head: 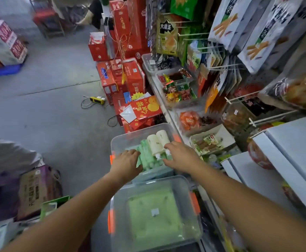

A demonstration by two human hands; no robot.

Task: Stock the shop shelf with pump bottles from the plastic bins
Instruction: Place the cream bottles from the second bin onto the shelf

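An open clear plastic bin [128, 138] with orange latches stands on the floor ahead of me. In it lie several green pump bottles [148, 157] and two cream pump bottles [155, 142], on their sides. My left hand [126, 160] rests on the green bottles at the bin's left, fingers curled over them. My right hand [181, 155] reaches in from the right, fingers spread over the bottles by the cream ones' white pumps. Nearer to me a second clear bin [154, 215] is shut under its lid, green contents showing through.
The shop shelf [168, 113] runs along the right with clear tubs of snacks [179, 88] and hanging snack bags [166, 39] on pegs. White boxes [276, 160] sit at right. Red gift boxes [126, 75] stack beyond the bin. A cardboard carton [37, 190] lies at left.
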